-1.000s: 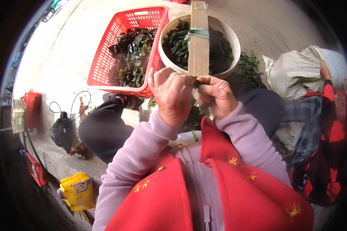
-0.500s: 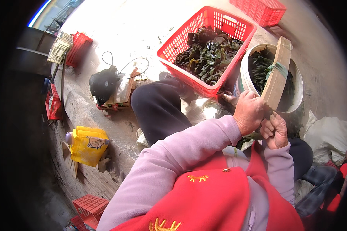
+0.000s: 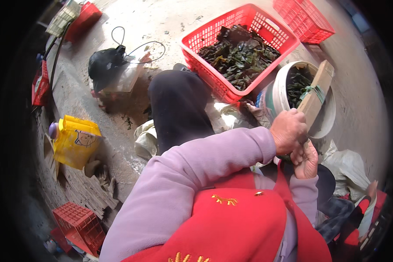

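Note:
My left hand (image 3: 288, 131) is closed in a fist at the lower end of a wooden board (image 3: 317, 91). Whatever lies inside its fingers is hidden. Just below it, my right hand (image 3: 307, 162) is closed too, its fingers curled up against the left. I cannot make out what it holds. The board, with a green strip tied round it, slants across the top of a white bucket (image 3: 281, 87). Dark green leafy seaweed (image 3: 298, 84) fills part of the bucket. More seaweed (image 3: 242, 56) is heaped in a red plastic basket (image 3: 192, 41) left of the bucket.
Another red basket (image 3: 305, 19) stands behind. White sacks (image 3: 346, 168) lie at right, near a person's arm (image 3: 371, 191). At left are a black bag (image 3: 105, 65), a yellow bag (image 3: 76, 142) and a red crate (image 3: 79, 227). My bent knee (image 3: 177, 100) is below the basket.
The view has shifted, so surroundings appear moved. My hands stay together at the board's lower end; my right hand has turned and tucked closer under the left.

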Motion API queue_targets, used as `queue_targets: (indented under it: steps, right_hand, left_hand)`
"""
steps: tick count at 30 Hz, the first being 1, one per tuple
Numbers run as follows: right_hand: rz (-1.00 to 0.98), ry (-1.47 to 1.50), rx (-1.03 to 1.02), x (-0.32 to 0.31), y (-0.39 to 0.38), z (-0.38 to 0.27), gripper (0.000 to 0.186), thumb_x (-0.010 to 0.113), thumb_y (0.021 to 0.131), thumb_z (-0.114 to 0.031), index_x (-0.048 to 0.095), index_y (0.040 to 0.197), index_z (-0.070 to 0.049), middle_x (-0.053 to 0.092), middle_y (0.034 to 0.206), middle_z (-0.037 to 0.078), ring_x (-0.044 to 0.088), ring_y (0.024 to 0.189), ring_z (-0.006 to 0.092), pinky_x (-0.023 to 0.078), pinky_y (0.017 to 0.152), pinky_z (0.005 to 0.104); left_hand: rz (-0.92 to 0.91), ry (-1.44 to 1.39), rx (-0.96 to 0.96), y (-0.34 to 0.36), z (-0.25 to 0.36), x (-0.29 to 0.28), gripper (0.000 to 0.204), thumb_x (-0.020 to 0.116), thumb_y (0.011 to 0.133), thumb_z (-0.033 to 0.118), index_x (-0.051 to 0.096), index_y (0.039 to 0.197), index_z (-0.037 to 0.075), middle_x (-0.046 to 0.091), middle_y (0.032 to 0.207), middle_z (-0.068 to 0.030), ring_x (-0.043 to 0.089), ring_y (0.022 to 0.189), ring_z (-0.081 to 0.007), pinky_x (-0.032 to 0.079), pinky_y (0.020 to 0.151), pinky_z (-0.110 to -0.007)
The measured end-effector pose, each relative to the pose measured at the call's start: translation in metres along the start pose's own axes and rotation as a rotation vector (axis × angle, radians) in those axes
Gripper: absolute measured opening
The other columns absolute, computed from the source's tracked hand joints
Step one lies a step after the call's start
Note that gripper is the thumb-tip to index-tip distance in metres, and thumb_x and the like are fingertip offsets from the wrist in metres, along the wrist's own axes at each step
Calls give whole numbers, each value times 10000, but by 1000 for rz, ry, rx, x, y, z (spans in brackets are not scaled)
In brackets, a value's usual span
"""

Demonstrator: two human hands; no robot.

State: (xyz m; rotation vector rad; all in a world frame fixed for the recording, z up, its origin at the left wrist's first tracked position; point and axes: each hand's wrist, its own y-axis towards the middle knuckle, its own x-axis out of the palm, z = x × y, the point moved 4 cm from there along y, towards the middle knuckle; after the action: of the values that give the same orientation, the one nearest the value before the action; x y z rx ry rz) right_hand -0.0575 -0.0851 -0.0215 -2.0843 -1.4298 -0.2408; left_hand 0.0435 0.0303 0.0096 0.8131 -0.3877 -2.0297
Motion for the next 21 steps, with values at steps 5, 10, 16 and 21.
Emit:
queue_targets:
  steps: [5, 10, 16, 21]
  right_hand:
    - [88, -424, -82, -3, -3, -44, 175, 602, 849, -130, 606, 863, 44, 474, 570, -9, 348, 448, 33, 246, 402, 176]
    - [-22, -563, -145, 10, 7, -82, 183, 584, 871, -163, 633, 879, 13, 472, 580, -47, 343, 469, 17, 250, 425, 177]
    - [79, -768, -354, 1, 48, -135, 69, 600, 814, -46, 617, 817, 21, 569, 637, 0, 491, 559, 53, 416, 533, 204]
    - [223, -849, -364, -28, 106, -141, 61, 611, 783, -50, 603, 775, 10, 587, 617, 30, 528, 548, 68, 419, 511, 223]
  left_hand:
    - [-101, -1106, -780, 12, -35, -16, 47, 582, 809, 38, 591, 817, -7, 599, 798, -57, 521, 629, -98, 443, 610, -237]
    - [-139, -1559, -693, 43, -35, -20, 62, 515, 853, 73, 535, 850, 14, 604, 893, -176, 586, 596, -176, 508, 545, -296]
    - [-181, -900, -500, 93, -56, -2, 180, 603, 720, -108, 576, 848, 16, 597, 804, -48, 561, 632, -108, 480, 588, -228]
    - [-176, 30, -72, 134, -81, 21, 275, 664, 690, -46, 650, 954, 27, 556, 738, -38, 569, 691, -145, 460, 627, -261]
